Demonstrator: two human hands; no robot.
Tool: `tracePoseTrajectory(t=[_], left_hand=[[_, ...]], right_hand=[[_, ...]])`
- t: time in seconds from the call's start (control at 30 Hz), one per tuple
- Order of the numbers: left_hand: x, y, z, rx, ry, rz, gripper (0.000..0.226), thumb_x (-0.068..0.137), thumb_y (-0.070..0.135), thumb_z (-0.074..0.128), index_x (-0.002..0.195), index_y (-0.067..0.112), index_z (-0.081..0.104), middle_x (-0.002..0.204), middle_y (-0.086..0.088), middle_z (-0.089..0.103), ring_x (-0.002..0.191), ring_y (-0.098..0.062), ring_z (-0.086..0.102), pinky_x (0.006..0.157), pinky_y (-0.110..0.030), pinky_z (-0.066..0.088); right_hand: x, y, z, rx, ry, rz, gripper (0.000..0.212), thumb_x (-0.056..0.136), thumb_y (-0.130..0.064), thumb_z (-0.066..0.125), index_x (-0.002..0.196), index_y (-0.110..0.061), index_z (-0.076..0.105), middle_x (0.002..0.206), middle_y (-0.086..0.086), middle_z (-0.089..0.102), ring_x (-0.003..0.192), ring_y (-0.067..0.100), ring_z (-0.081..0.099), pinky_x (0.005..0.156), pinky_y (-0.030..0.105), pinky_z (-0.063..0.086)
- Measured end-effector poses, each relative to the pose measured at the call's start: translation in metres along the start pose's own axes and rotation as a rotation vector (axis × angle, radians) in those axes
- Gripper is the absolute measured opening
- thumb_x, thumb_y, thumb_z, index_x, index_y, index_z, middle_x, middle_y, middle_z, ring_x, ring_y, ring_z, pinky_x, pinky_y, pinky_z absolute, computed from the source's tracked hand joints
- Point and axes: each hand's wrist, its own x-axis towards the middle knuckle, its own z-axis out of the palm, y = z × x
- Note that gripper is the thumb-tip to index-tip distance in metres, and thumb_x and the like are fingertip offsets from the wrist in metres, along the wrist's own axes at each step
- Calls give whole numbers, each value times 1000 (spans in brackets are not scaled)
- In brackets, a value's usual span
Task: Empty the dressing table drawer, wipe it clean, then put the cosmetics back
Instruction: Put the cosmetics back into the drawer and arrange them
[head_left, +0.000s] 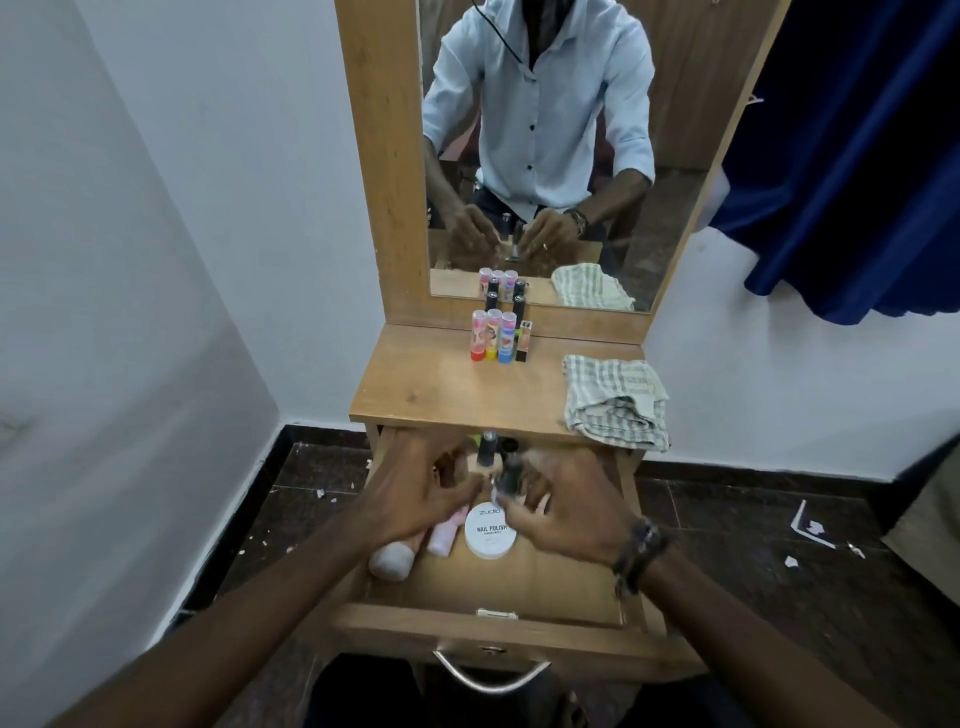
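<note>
The wooden drawer (498, 621) stands pulled out below the dressing table top (441, 387). Both hands are inside it. My left hand (421, 488) grips a dark-capped nail polish bottle (487, 449). My right hand (563, 501) holds a second small bottle (508, 478), blurred. In the drawer lie a white round nail polish remover tub (489, 535), a pink tube (444, 538) and a white-capped bottle (392, 561). On the table top stand three colourful lip balm sticks (491, 338) and a few dark tubes (519, 312).
A striped cloth (615, 400) lies folded on the right of the table top. The mirror (545, 145) rises behind it. A blue curtain (857, 156) hangs at right. The drawer's metal handle (491, 675) faces me. Paper scraps (810, 527) litter the dark floor.
</note>
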Motion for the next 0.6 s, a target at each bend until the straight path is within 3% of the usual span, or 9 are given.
tracePoseTrajectory(t=[0.1, 0.17, 0.23, 0.3, 0.37, 0.47, 0.6], left_hand=[[-17, -8, 9, 65, -266, -22, 17, 77, 30, 71, 86, 15, 69, 84, 4, 67, 75, -9, 63, 64, -35, 53], [-23, -10, 14, 174, -354, -69, 18, 77, 32, 75, 89, 19, 70, 88, 7, 66, 75, -5, 61, 61, -24, 50], [-27, -12, 16, 267, -366, -86, 18, 77, 30, 77, 92, 22, 71, 92, 8, 66, 78, -6, 59, 62, -18, 42], [-29, -11, 18, 318, -372, -88, 14, 77, 26, 74, 90, 22, 72, 95, 5, 66, 83, -10, 59, 66, -23, 44], [-28, -13, 20, 289, -392, -108, 4, 78, 21, 69, 82, 21, 70, 86, 5, 67, 77, -12, 60, 65, -26, 46], [-29, -14, 20, 264, -411, -152, 5, 78, 21, 70, 79, 25, 70, 77, 11, 65, 71, -6, 59, 60, -16, 39], [-32, -14, 16, 256, -443, -150, 15, 75, 24, 73, 90, 24, 74, 87, 6, 72, 75, -4, 59, 60, -10, 38]], right_hand=[[-18, -2, 25, 2, -222, -2, 17, 78, -37, 63, 83, -22, 71, 74, -11, 69, 61, 4, 63, 55, 24, 53], [-21, 1, 37, -45, -299, 32, 15, 77, -36, 63, 78, -22, 68, 73, -8, 69, 61, 6, 63, 55, 28, 55], [-20, 5, 43, -125, -326, 65, 15, 76, -38, 63, 69, -25, 59, 72, -6, 66, 62, 9, 61, 54, 30, 53], [-20, 8, 47, -178, -354, 84, 22, 76, -38, 64, 62, -27, 50, 71, -7, 64, 64, 12, 60, 56, 32, 50], [-19, 10, 50, -193, -381, 104, 20, 75, -39, 66, 65, -24, 56, 73, -5, 65, 67, 15, 62, 59, 32, 52], [-16, 12, 54, -187, -397, 130, 22, 73, -41, 68, 77, -19, 68, 76, -1, 69, 69, 19, 64, 59, 32, 54], [-15, 16, 60, -182, -400, 120, 17, 73, -39, 66, 76, -23, 67, 75, -3, 68, 68, 18, 64, 59, 33, 55]])
